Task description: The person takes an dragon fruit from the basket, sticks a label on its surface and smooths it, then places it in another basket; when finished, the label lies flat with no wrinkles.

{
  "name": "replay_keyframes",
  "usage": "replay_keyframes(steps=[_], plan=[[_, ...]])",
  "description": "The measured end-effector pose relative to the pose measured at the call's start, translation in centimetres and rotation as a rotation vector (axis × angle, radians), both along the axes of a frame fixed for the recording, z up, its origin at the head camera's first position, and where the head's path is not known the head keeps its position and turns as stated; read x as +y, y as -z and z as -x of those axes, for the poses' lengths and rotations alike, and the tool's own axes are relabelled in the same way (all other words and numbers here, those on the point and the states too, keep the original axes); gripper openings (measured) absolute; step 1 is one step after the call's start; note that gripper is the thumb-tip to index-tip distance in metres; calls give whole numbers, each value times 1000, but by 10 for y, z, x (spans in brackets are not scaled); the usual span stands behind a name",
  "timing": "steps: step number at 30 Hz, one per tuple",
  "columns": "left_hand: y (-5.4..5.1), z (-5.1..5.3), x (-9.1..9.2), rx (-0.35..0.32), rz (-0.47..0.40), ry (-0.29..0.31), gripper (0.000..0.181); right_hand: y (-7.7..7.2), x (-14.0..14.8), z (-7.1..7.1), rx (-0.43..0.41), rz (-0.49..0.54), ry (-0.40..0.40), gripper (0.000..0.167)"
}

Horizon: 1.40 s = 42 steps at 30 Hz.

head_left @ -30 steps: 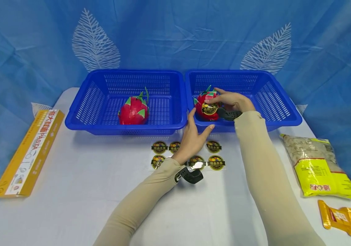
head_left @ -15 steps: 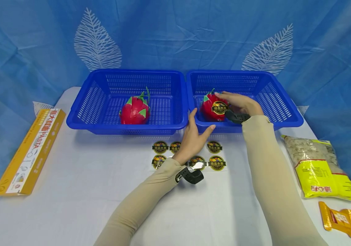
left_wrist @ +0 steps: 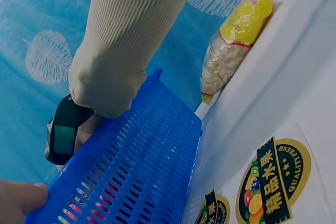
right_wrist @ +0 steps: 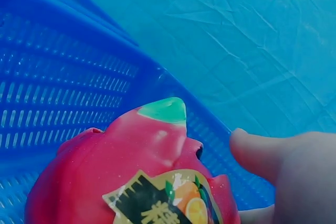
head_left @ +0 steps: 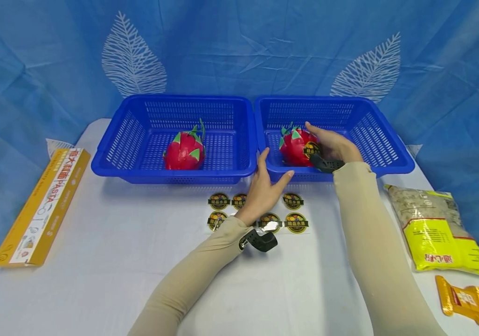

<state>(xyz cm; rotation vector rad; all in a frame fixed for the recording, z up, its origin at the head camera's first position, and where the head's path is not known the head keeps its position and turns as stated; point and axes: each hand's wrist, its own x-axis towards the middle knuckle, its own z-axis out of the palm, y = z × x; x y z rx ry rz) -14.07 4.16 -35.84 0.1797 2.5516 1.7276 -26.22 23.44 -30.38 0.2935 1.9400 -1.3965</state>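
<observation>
1. Right hand [head_left: 335,142], beige-sleeved: grip apart, digits extended. Upper digit in the right-wrist view stands clear of the fruit; contact lower down cannot be told.
2. Stickered dragon fruit [head_left: 295,148], red, green-tipped, 1 unit: just beside the right hand's grip, at its 9 o'clock; inside the 3 o'clock basket [head_left: 390,168], toward its 8 o'clock corner.
3. Round sticker [right_wrist: 142,203], black and gold, 1 unit: on that fruit's 3 o'clock side.
4. Left hand [head_left: 264,189]: digits apart, 1 fingertip at the 3 o'clock basket's rim, 8 o'clock corner.
5. Plain dragon fruit [head_left: 183,151], 1 unit: in the 9 o'clock basket [head_left: 138,173].
6. Sticker sheet [head_left: 270,220]: on the white worktop [head_left: 117,256], partly beneath the left hand.
7. Pasta box [head_left: 41,207]: 9 o'clock of the left hand.
8. Yellow bag [head_left: 438,228]: 4 o'clock of the right hand.
</observation>
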Motion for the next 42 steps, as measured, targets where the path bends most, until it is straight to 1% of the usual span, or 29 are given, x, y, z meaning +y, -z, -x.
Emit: replay_keyframes(steps=[4, 7, 11, 14, 17, 19, 21, 23, 28, 30, 32, 36, 40, 42], plan=[[-1, -1, -2, -15, 3, 10, 79, 1, 1, -1, 4, 16, 16, 87], [-3, -3, -5, -31, 1, 32, 79, 1, 0, -1, 1, 28, 37, 84], [-6, -9, -15, -49, -3, 87, 80, 0, 0, -2, 13, 14, 79, 85], [-10, -17, -25, -65, 10, 135, 81, -1, 1, -3, 40, -3, 125, 85], [-13, -26, -38, -61, 46, 173, 80, -4, 1, -6, 86, -28, 178, 85], [-17, -32, -48, -52, 70, 190, 80, -6, 1, -9, 135, -45, 217, 84], [-20, -37, -58, -39, 87, 194, 79, -8, 1, -14, 190, -65, 255, 84], [-24, -41, -70, -36, 97, 181, 78, -10, 0, -18, 244, -61, 297, 84], [-30, -50, -101, -21, 85, 109, 76, -16, -6, -34, 378, 3, 383, 79], [-32, -53, -113, -9, 75, 70, 76, -20, -11, -41, 444, 19, 399, 74], [-33, -57, -124, 7, 68, 19, 75, -25, -18, -49, 511, 24, 397, 70], [-34, -61, -145, 7, 90, -124, 73, -34, -35, -65, 611, 28, 341, 64], [-33, -63, -163, 8, 99, -304, 71, -41, -54, -79, 674, 17, 256, 59], [-30, -62, -169, 15, 78, -390, 71, -41, -63, -84, 701, 19, 209, 56]])
